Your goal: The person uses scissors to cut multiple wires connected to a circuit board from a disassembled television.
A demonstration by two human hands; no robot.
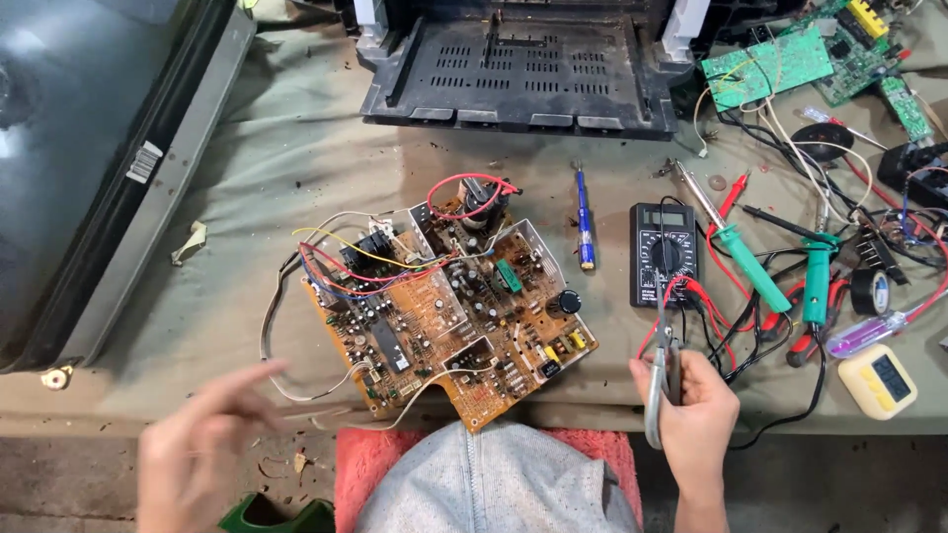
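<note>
A dark television screen [69, 148] lies at far left on a green cloth-covered bench [247, 168]. The left hand [193, 449], blurred, hovers with fingers spread apart, holding nothing, near a loose white wire [296, 390]. At centre sits an orange circuit board [444, 306] tangled with coloured wires. The right hand [696, 419] has its fingers clamped around metal pliers [664, 370], just below a black multimeter [664, 255]. Green-handled soldering irons [755, 266] lie further right.

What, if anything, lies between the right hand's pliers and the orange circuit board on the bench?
Nothing visible blocks the way. The right hand holds the pliers just right of the circuit board, with only bare green cloth between them. The black multimeter sits farther back, beyond the pliers' tip.
</note>
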